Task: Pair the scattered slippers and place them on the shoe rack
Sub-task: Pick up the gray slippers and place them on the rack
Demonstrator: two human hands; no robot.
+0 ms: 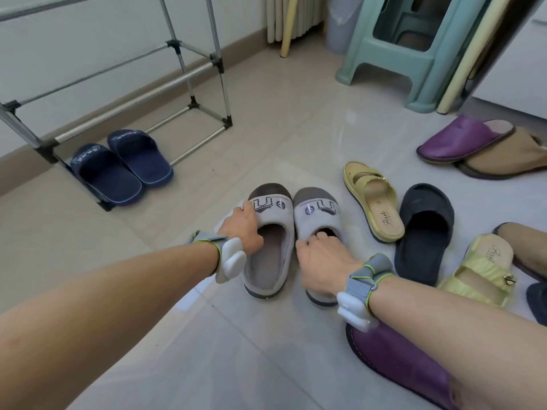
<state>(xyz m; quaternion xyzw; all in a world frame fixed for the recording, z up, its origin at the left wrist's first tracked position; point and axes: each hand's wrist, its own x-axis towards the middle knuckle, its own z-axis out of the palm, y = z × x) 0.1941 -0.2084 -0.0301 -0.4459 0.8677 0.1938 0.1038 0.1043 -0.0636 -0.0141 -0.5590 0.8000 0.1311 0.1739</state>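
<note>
Pale floor tiles (266, 128) carry everything. Left of the grey slipper pair (291, 232), navy slides (121, 167) sit at the shoe rack (189, 81), whose top is cut off. The left hand (241, 229) grips the pair's left slipper; the right hand (321, 261) curls fingertips into the other, hiding its heel. Right of the pair, a purple slipper (396, 362) lies partly under the forearm.

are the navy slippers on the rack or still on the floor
On the rack: the navy slippers sit side by side on the bottom bars of the shoe rack, toes pointing inward.
</note>
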